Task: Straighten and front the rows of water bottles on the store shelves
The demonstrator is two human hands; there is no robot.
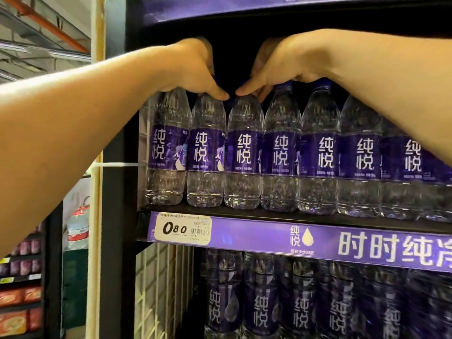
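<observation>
Both forearms reach in from the lower left and the right of the frame. The left hand (195, 69) curls over the cap of the second bottle (206, 152) in the front row, thumb pressing its shoulder; the right hand (276, 67) does the same on the third bottle (243, 155), thumb tip on its neck. How the fingers sit behind the caps I cannot tell; they are lost in the dark under the upper shelf (244, 11).

The row of water bottles (318, 157) stands across the middle of the frame, just behind the shelf lip (244, 234), labels mostly facing out. To do this well, I'd say draw each bottle forward by the neck, upright, and stop it level with its neighbours, turning the label square.

Room is tight: little headroom above the caps, the black upright (117, 167) close on the left, bottles touching side by side. The lip with its price tag (182, 228) marks the front edge; overshoot and a bottle could tip off.
</observation>
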